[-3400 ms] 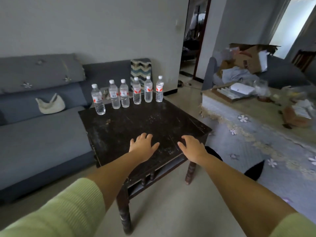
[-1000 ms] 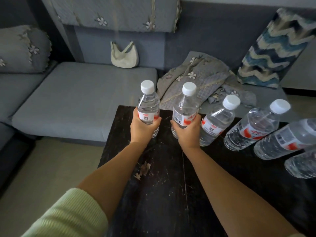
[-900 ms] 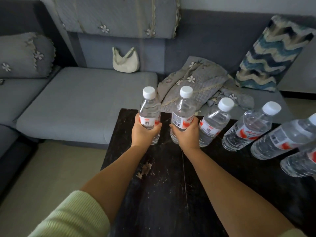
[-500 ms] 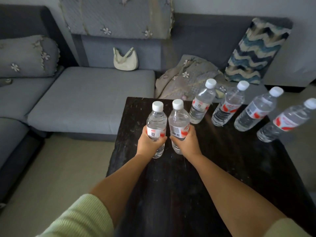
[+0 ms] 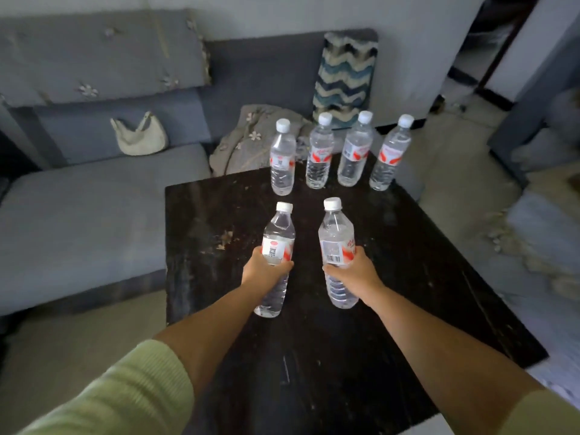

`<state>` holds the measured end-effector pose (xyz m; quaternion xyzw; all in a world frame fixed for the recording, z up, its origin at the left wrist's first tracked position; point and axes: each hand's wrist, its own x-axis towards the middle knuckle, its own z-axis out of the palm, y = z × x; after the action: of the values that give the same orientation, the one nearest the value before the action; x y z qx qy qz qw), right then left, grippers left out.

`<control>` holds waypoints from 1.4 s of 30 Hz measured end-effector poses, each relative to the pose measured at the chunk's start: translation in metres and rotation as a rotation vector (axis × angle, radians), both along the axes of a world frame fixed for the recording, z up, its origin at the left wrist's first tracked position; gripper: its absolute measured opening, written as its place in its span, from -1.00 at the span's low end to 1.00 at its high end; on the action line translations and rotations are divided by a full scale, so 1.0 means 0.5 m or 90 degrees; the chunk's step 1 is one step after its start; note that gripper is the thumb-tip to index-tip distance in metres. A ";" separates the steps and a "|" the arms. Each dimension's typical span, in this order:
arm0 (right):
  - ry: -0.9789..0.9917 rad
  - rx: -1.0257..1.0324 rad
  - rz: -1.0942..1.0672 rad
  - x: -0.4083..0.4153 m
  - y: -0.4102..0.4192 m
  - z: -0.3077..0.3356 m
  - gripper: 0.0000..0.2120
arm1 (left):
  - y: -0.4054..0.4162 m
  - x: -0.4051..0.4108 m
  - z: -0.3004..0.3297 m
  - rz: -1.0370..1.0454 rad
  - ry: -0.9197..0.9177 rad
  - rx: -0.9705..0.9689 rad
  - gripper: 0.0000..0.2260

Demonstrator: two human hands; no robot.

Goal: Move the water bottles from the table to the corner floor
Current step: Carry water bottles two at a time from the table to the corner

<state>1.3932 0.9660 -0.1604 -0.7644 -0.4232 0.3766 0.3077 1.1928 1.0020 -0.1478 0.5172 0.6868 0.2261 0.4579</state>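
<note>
Half a second ago the two gripped bottles stood close together just in front of the row; now the left hand (image 5: 266, 271) and the right hand (image 5: 356, 271), each with fingers wrapped around the middle of its own bottle, hold the left bottle (image 5: 276, 246) and the right bottle (image 5: 336, 243) further apart, nearer the body and apparently lifted off the dark surface (image 5: 408, 293). Four bottles (image 5: 318, 152) remain upright along its far edge, so the first pair looks ready for carrying to the corner floor, which is not in view.
</note>
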 end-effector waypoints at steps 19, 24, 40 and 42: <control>0.012 -0.024 -0.542 0.391 -0.791 0.050 -0.51 | -0.482 0.603 0.021 -0.607 -0.030 -0.004 -0.55; 0.000 -0.048 -0.665 0.390 -1.063 0.052 -0.32 | -0.702 0.713 0.021 -0.762 -0.045 -0.022 -0.63; 0.049 -0.062 -1.317 0.035 -1.600 0.048 -0.41 | -1.376 0.763 0.028 -1.453 0.024 0.049 -0.62; 0.054 -0.064 -1.436 -0.038 -1.623 0.052 -0.35 | -1.452 0.736 0.032 -1.551 0.036 0.065 -0.60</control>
<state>1.3744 0.1543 -0.1342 -0.7082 0.5347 -0.0741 0.4550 1.5608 0.2759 -0.1319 0.8451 -0.2473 -0.3360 0.3343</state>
